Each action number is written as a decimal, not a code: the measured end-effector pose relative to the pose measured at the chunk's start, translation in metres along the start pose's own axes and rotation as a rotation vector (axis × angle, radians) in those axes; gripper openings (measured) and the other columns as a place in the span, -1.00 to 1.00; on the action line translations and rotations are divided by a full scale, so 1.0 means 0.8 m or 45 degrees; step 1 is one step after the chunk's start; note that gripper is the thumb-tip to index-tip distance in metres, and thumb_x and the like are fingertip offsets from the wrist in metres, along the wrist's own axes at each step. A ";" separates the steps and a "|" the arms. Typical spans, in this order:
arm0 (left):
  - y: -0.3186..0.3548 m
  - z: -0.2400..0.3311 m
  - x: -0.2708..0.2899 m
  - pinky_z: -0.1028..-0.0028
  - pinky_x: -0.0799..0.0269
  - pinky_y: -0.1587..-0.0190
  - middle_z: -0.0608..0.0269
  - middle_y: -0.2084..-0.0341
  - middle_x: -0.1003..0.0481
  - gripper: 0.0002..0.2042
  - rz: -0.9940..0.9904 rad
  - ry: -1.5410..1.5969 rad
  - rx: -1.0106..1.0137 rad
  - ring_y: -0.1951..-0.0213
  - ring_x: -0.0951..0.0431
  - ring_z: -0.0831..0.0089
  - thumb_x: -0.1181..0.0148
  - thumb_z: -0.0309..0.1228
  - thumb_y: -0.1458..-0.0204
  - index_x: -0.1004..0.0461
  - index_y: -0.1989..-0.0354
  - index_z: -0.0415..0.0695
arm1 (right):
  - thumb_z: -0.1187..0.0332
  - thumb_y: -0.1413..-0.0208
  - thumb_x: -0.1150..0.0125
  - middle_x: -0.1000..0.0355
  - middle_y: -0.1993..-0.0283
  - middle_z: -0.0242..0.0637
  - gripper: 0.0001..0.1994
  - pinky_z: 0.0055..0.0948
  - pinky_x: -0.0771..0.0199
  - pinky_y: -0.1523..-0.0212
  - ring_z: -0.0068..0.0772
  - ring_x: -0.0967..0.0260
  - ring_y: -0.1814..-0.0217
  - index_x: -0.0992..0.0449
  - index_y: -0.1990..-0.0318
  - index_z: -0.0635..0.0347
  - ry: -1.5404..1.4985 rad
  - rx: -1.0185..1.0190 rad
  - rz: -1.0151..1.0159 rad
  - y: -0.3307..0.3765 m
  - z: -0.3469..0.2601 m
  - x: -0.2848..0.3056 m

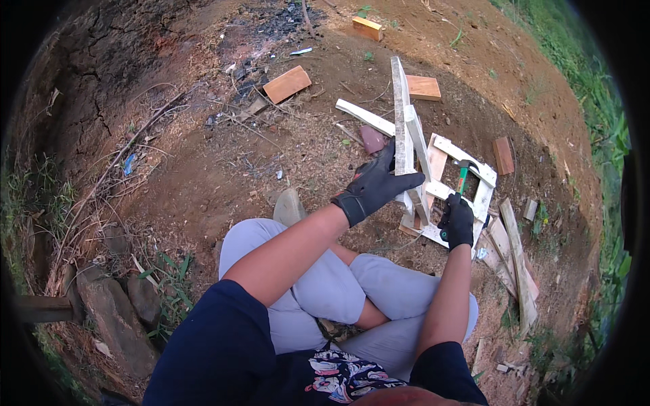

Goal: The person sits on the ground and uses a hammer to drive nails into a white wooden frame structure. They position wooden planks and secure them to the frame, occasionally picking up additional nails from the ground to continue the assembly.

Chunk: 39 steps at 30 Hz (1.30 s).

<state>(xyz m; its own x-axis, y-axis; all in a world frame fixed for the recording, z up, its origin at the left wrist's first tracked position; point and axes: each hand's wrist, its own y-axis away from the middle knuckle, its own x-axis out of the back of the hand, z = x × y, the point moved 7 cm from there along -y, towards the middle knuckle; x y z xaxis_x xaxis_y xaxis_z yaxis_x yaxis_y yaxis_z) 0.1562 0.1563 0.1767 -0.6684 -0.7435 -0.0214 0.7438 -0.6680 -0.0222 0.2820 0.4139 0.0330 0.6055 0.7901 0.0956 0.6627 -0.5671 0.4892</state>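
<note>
The upright slat (401,115) stands on the frame (467,196), with loose boards (516,260) to its right.

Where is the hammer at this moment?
In the head view, the green-handled hammer is right of centre, gripped by the gloved right hand, its head over the white wooden frame.

My black-gloved left hand (376,184) grips an upright whitewashed wooden slat (402,115) of a white wooden frame (467,196); my right hand (457,222) holds a green-handled hammer (462,177) over bare dirt ground (223,169).
</note>
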 end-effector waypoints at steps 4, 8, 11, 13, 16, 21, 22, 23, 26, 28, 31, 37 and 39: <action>0.001 0.000 -0.053 0.13 -0.13 -0.55 -0.30 -0.52 -0.16 0.11 0.033 -0.476 -0.052 -0.55 -0.18 -0.06 -0.41 0.15 -0.16 0.08 -0.64 -0.29 | 0.21 -0.40 -0.15 -0.45 0.37 -0.28 -0.78 -0.24 -0.54 0.32 -0.34 -0.44 0.40 -0.54 0.11 0.18 0.160 0.023 0.056 -0.029 0.034 -0.005; -0.002 0.001 -0.104 0.13 -0.10 -0.57 -0.29 -0.55 -0.11 0.14 -0.257 -0.450 -0.029 -0.58 -0.11 -0.14 -0.28 0.35 -0.14 0.05 -0.64 -0.28 | 0.24 -0.40 -0.12 -0.54 0.25 -0.18 -0.74 -0.20 -0.61 0.10 -0.26 -0.53 0.23 -0.59 0.01 0.23 -0.111 0.151 0.077 -0.092 0.076 0.070; 0.016 -0.024 -0.085 0.13 -0.11 -0.56 -0.30 -0.55 -0.12 0.14 -0.222 -0.304 0.026 -0.57 -0.14 -0.13 -0.28 0.35 -0.15 0.05 -0.63 -0.30 | 0.24 -0.40 -0.12 -0.53 0.26 -0.19 -0.75 -0.20 -0.61 0.12 -0.27 -0.53 0.24 -0.59 0.02 0.23 0.102 0.054 0.107 -0.032 0.045 0.000; 0.015 -0.024 -0.084 0.14 -0.12 -0.56 -0.30 -0.54 -0.12 0.15 -0.229 -0.315 0.057 -0.56 -0.16 -0.12 -0.28 0.34 -0.15 0.04 -0.62 -0.32 | 0.23 -0.40 -0.13 -0.53 0.26 -0.19 -0.75 -0.21 -0.60 0.13 -0.27 -0.53 0.25 -0.59 0.02 0.23 0.133 0.055 0.142 -0.019 0.028 -0.001; 0.013 -0.017 -0.084 0.14 -0.15 -0.54 -0.31 -0.53 -0.16 0.14 -0.257 -0.279 0.116 -0.54 -0.20 -0.12 -0.30 0.33 -0.15 0.02 -0.61 -0.35 | 0.23 -0.40 -0.13 -0.53 0.27 -0.20 -0.75 -0.21 -0.60 0.15 -0.28 -0.52 0.26 -0.59 0.03 0.23 0.160 0.053 0.176 -0.007 0.020 0.001; 0.013 -0.011 -0.078 0.13 -0.19 -0.52 -0.33 -0.48 -0.24 0.09 -0.284 -0.200 0.141 -0.51 -0.26 -0.13 -0.33 0.27 -0.17 -0.02 -0.59 -0.37 | 0.22 -0.40 -0.14 -0.52 0.28 -0.21 -0.75 -0.22 -0.59 0.18 -0.29 -0.51 0.28 -0.58 0.05 0.22 0.181 0.052 0.186 -0.001 0.013 -0.006; 0.013 -0.013 -0.077 0.13 -0.20 -0.52 -0.33 -0.47 -0.26 0.08 -0.275 -0.197 0.138 -0.51 -0.27 -0.12 -0.33 0.26 -0.17 -0.03 -0.58 -0.37 | 0.22 -0.40 -0.14 -0.52 0.29 -0.21 -0.75 -0.22 -0.59 0.19 -0.30 -0.51 0.29 -0.58 0.05 0.22 0.186 0.055 0.187 0.000 0.012 -0.006; 0.012 -0.015 -0.077 0.13 -0.20 -0.51 -0.34 -0.46 -0.27 0.07 -0.265 -0.195 0.137 -0.50 -0.28 -0.12 -0.33 0.25 -0.18 -0.03 -0.58 -0.37 | 0.22 -0.40 -0.14 -0.52 0.29 -0.21 -0.75 -0.22 -0.59 0.19 -0.30 -0.51 0.29 -0.58 0.05 0.22 0.187 0.054 0.186 0.000 0.012 -0.007; 0.014 -0.013 -0.078 0.13 -0.21 -0.51 -0.33 -0.46 -0.27 0.06 -0.292 -0.059 0.120 -0.51 -0.27 -0.10 -0.32 0.25 -0.19 -0.04 -0.57 -0.37 | 0.21 -0.40 -0.15 -0.52 0.30 -0.22 -0.75 -0.23 -0.58 0.21 -0.31 -0.51 0.30 -0.58 0.06 0.22 0.194 0.057 0.192 0.003 0.010 -0.006; 0.013 -0.016 -0.077 0.12 -0.22 -0.50 -0.32 -0.47 -0.26 0.05 -0.279 -0.047 0.102 -0.51 -0.26 -0.09 -0.31 0.25 -0.19 -0.04 -0.57 -0.35 | 0.21 -0.40 -0.15 -0.52 0.30 -0.22 -0.75 -0.23 -0.58 0.23 -0.31 -0.50 0.31 -0.58 0.07 0.22 0.192 0.054 0.185 0.003 0.011 -0.008; 0.013 -0.015 -0.079 0.10 -0.23 -0.50 -0.30 -0.48 -0.25 0.04 -0.292 -0.030 0.109 -0.52 -0.24 -0.08 -0.30 0.26 -0.20 -0.05 -0.58 -0.32 | 0.20 -0.39 -0.15 -0.52 0.31 -0.23 -0.75 -0.24 -0.57 0.25 -0.32 -0.50 0.32 -0.57 0.08 0.22 0.202 0.058 0.192 0.006 0.008 -0.005; 0.012 -0.028 -0.080 0.09 -0.25 -0.49 -0.29 -0.47 -0.26 0.04 -0.297 -0.099 0.141 -0.52 -0.25 -0.07 -0.30 0.27 -0.19 -0.06 -0.58 -0.30 | 0.20 -0.39 -0.16 -0.51 0.32 -0.24 -0.75 -0.25 -0.56 0.29 -0.34 -0.49 0.35 -0.57 0.10 0.22 0.200 0.051 0.177 0.009 0.006 -0.010; 0.011 -0.031 -0.081 0.09 -0.25 -0.48 -0.28 -0.47 -0.26 0.04 -0.302 -0.106 0.151 -0.51 -0.26 -0.08 -0.30 0.28 -0.19 -0.06 -0.58 -0.30 | 0.19 -0.39 -0.17 -0.51 0.33 -0.25 -0.75 -0.25 -0.56 0.30 -0.34 -0.49 0.35 -0.57 0.10 0.22 0.202 0.047 0.176 0.008 0.007 -0.008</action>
<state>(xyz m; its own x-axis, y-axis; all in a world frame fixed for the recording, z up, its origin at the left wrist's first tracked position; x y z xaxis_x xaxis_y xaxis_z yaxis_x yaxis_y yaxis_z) 0.2060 0.1989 0.1533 -0.8250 -0.5627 0.0524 0.5650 -0.8190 0.1005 0.2851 0.4036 0.0305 0.6172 0.7290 0.2962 0.5954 -0.6788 0.4298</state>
